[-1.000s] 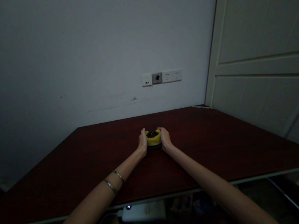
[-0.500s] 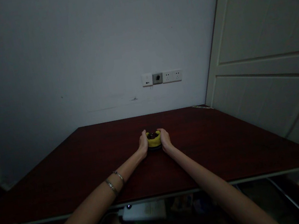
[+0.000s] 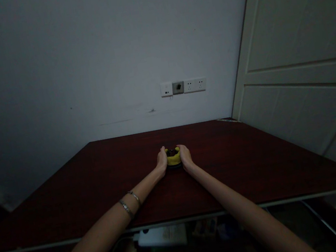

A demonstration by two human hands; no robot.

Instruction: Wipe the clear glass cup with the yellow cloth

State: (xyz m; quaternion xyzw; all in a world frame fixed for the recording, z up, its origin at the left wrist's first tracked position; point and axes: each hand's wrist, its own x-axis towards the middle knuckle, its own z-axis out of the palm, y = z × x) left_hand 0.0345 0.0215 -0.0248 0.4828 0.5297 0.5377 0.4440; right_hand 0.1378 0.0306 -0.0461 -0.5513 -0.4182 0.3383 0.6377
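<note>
A small round yellow object with a dark top and a dark base (image 3: 173, 157) sits on the dark red table (image 3: 242, 165), near its middle. My left hand (image 3: 161, 161) is curled against its left side and my right hand (image 3: 185, 157) against its right side, so both hands clasp it between them. The fingers wrap round its edges and hide its sides. Two thin bracelets ring my left wrist (image 3: 129, 203). The room is dim.
A plain white wall rises behind the table, with a row of sockets (image 3: 183, 86) above its far edge. A white panelled door (image 3: 299, 61) stands at the right. Under the table's near edge lie a white box (image 3: 162, 235) and a cable.
The yellow object and both hands stay together in the same spot. The object looks slightly smaller between the hands now, and the view has shifted a little.
</note>
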